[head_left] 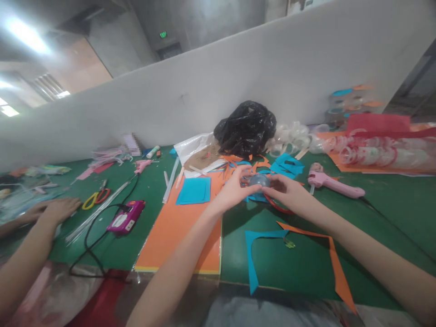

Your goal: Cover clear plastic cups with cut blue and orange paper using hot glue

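Note:
Between my left hand point(238, 184) and my right hand point(281, 186) is a small, round, see-through plastic cup point(260, 181) that looks bluish. The fingers of both hands curl around its sides, and the thumbs meet near its front. Beneath my right hand a red curved edge point(279, 206) shows; the rest of it is hidden. Blue and orange paper scraps point(288, 165) lie behind and under the hands. To the left, square blue sheets point(193, 190) rest on a stack of orange paper point(185, 231).
A pink glue gun point(335, 184) lies at right, its cord trailing forward. Clear cups point(378, 152) and a black plastic bag point(247, 129) stand along the wall. At left are scissors point(97, 198), a purple power socket point(126, 218) and a co-worker's hands point(56, 211). Cut paper strips point(252, 259) lie in front.

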`<state>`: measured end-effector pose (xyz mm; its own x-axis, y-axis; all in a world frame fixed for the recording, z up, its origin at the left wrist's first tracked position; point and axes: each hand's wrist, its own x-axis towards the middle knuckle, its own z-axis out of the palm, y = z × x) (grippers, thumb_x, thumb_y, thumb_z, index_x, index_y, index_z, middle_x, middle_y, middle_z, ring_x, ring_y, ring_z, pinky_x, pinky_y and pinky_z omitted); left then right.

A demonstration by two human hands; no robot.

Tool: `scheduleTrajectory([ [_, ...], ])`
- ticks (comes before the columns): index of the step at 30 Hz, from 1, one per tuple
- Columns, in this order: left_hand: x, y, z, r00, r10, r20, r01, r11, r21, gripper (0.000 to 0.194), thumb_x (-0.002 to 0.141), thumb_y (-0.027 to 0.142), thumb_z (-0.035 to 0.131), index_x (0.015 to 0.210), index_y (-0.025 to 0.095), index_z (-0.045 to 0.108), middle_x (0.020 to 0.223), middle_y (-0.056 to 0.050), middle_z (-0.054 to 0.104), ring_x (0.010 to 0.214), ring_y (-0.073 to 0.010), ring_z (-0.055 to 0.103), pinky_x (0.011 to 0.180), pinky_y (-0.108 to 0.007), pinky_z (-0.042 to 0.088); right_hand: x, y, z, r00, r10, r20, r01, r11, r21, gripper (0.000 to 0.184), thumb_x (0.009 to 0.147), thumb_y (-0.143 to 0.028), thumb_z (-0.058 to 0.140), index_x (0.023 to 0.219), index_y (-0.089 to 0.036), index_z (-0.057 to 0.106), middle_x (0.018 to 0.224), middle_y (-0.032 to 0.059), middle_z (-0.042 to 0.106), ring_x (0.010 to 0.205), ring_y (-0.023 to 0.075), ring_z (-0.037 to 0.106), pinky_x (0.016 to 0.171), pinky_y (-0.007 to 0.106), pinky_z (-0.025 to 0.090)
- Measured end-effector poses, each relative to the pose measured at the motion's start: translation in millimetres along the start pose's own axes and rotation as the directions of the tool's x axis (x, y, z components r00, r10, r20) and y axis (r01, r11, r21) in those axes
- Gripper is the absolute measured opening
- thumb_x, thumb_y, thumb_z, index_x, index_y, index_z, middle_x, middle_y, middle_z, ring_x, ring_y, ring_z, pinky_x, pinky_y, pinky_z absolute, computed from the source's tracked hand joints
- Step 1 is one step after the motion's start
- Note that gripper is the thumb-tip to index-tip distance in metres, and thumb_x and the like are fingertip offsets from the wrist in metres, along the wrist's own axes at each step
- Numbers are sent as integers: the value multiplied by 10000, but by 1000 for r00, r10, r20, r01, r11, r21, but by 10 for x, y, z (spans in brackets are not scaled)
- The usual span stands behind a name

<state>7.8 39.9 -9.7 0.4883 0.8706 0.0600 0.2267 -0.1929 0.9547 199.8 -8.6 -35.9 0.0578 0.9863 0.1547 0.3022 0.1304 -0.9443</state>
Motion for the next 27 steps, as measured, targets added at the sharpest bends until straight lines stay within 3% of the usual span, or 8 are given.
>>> scheduleTrajectory([
  [8, 0, 11, -14, 998, 61, 33, -62, 998, 15, 549, 838, 305, 775, 1315, 241, 512, 1411, -136, 568, 1280, -275, 566, 1075, -464, 456, 14, 9, 2, 1000, -12, 12, 11, 999, 49, 342, 701, -531, 761, 917, -278, 681, 918, 26, 798, 842, 258, 751, 810, 421, 612],
  [27, -53, 100, -12, 999, 45, 29, -47, 998, 50, 554, 845, 302, 769, 1333, 241, 515, 1419, -133, 556, 1197, -262, 588, 1042, -463, 480, 9, -27, -15, 999, -5, 38, 4, 1000, 18, 366, 709, -541, 749, 931, -260, 672, 949, 48, 792, 854, 262, 751, 822, 422, 612],
])
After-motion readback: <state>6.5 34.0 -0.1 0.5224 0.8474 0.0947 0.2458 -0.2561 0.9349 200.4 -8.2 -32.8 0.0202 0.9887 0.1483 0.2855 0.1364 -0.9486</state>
